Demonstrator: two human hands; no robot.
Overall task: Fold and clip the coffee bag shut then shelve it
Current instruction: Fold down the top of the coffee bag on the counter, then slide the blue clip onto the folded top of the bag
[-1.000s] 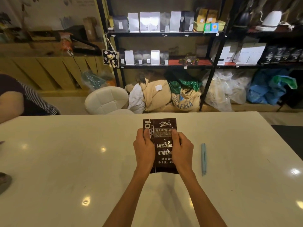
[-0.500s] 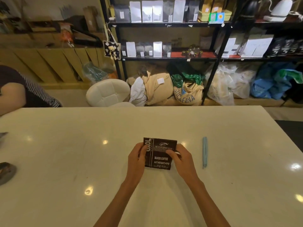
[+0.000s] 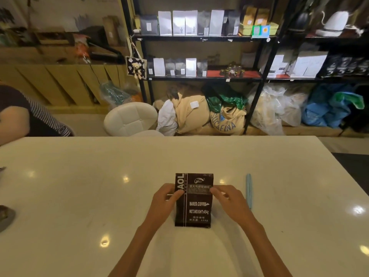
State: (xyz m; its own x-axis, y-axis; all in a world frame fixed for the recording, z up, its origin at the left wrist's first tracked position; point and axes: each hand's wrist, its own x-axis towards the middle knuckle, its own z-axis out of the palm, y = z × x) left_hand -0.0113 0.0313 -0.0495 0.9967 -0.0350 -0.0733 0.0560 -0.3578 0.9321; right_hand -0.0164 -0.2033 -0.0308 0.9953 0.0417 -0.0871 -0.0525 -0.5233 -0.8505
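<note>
- The glossy white counter (image 3: 79,196) fills the lower half of the view and mirrors several ceiling lights as bright spots.
- A dark brown coffee bag (image 3: 192,208) lies flat near the counter's middle, label up, printed "BAKED.COFFEE" and "NET.WEIGHT:454g".
- Right of the coffee bag, a little apart from it, a slim light-blue clip (image 3: 248,190) lies on the counter, running lengthwise away from the person.
- Beyond the counter's far edge stands a black shelving unit (image 3: 199,38) carrying rows of white, grey and black pouches, with small jars on its lower shelf.
- Under the shelves, burlap sacks (image 3: 227,121) and clear plastic bags sit on the floor; a white padded stool (image 3: 130,118) stands left of them.
- At the counter's left end, another person's arm with a striped sleeve (image 3: 50,120) comes into view.
- The left hand (image 3: 165,200) pinches the coffee bag's left edge in its upper half, thumb on the printed face and fingers curled.
- The right hand (image 3: 227,198) grips the opposite edge at the same height, thumb tip pressed onto the label.
- Both forearms reach in from the bottom of the view, converging on the coffee bag.
</note>
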